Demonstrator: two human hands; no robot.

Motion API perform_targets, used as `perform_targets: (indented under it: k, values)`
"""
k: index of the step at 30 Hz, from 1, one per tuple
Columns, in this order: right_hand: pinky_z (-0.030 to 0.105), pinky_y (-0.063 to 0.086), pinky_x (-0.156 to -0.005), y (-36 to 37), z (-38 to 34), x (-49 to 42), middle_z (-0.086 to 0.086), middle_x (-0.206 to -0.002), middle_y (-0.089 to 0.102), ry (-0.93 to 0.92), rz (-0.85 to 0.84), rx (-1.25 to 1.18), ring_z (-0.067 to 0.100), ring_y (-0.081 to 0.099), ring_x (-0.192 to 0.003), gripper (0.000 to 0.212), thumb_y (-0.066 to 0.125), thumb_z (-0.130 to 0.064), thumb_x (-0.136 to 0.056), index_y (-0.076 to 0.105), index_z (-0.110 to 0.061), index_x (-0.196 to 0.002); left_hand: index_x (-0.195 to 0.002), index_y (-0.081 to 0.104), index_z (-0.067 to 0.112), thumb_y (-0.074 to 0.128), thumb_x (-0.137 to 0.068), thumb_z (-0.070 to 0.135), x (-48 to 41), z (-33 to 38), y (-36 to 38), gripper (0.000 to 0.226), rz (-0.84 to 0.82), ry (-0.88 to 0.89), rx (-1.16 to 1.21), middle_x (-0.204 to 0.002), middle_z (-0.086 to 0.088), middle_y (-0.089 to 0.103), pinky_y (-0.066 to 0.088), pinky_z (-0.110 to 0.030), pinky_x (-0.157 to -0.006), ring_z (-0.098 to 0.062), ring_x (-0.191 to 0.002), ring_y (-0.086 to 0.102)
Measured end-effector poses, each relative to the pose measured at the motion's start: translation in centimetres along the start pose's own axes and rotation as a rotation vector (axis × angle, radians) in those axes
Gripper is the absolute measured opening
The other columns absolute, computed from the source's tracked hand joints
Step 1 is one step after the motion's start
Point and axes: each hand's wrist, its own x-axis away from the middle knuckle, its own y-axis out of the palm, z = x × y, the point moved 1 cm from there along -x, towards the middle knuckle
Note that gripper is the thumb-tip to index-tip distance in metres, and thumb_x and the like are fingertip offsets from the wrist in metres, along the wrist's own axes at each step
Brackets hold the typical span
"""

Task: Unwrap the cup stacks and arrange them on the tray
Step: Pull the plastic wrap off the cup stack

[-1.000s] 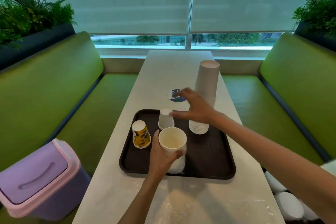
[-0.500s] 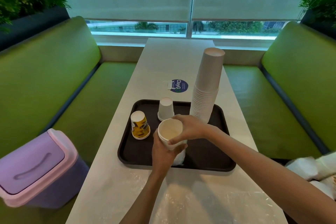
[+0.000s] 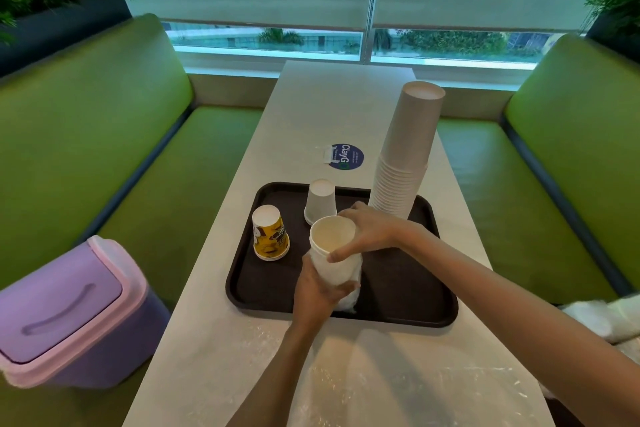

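Observation:
A dark tray (image 3: 408, 291) lies on the white table. Over its front middle, my left hand (image 3: 317, 291) grips the lower part of a white cup stack (image 3: 334, 253) that stands mouth up, with clear wrap bunched around its base. My right hand (image 3: 370, 232) curls around the stack's top rim from the right. A tall upside-down stack of white cups (image 3: 407, 152) stands at the tray's back right. A small white cup (image 3: 320, 201) and a yellow printed cup (image 3: 270, 234) stand upside down on the tray's left side.
Clear plastic wrap (image 3: 398, 378) lies on the table in front of the tray. A round blue sticker (image 3: 346, 157) sits behind the tray. A purple lidded bin (image 3: 69, 312) stands on the left green bench. More wrapped white cups (image 3: 609, 319) lie at the right edge.
My right hand came back from beside the tall stack and closed around the rim of the cup stack that my left hand holds. The view shifted closer.

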Motion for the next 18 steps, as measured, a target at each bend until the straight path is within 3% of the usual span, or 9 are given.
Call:
perform_targets:
  k: [3,7,10,14,18]
  values:
    - [0.033,0.041,-0.099,-0.1,-0.5,-0.2,0.006,-0.131,0.040,0.003,0.017,0.047,0.019,0.042,-0.115,0.084,0.074,-0.058,-0.072,0.043,-0.018,-0.138,-0.143,0.024,0.019,0.086,-0.063,0.037,0.3,-0.1,-0.4,0.103,-0.030,0.000,0.023,-0.141,-0.003,0.043,0.040,-0.033,-0.103,-0.019,-0.130,0.042]
    - [0.018,0.040,-0.078,-0.2,-0.8,0.0,0.007,-0.127,0.048,0.007,0.013,-0.046,0.012,0.044,-0.103,0.068,0.072,-0.045,-0.081,0.048,-0.010,-0.134,-0.145,0.019,0.019,0.088,-0.060,0.036,0.6,1.5,-1.0,0.111,0.073,0.085,0.066,-0.144,-0.002,0.039,0.038,-0.035,-0.107,-0.018,-0.133,0.038]
    - [0.009,0.037,-0.072,-0.6,-1.0,0.3,0.000,-0.122,0.050,-0.013,0.032,-0.132,0.009,0.044,-0.103,0.065,0.071,-0.039,-0.083,0.046,-0.011,-0.136,-0.144,0.021,0.017,0.086,-0.064,0.034,0.3,2.8,-1.5,0.105,0.099,0.119,0.060,-0.143,-0.004,0.041,0.038,-0.036,-0.107,-0.020,-0.131,0.041]
    - [0.030,0.042,-0.098,-1.3,-1.3,0.4,0.003,-0.139,0.045,0.022,0.011,-0.191,0.017,0.046,-0.119,0.081,0.073,-0.048,-0.078,0.034,-0.017,-0.142,-0.141,0.029,0.015,0.086,-0.065,0.033,0.2,4.0,-2.4,0.096,0.099,0.186,0.025,-0.137,-0.004,0.048,0.044,-0.034,-0.103,-0.019,-0.125,0.048]
    - [0.027,0.041,-0.089,-2.7,-2.2,1.4,-0.001,-0.125,0.053,0.014,0.070,-0.149,0.015,0.049,-0.108,0.070,0.070,-0.053,-0.079,0.046,-0.016,-0.133,-0.139,0.032,0.018,0.087,-0.062,0.035,0.6,5.7,-3.2,0.096,0.101,0.265,0.005,-0.133,0.000,0.050,0.045,-0.026,-0.098,-0.015,-0.120,0.050]
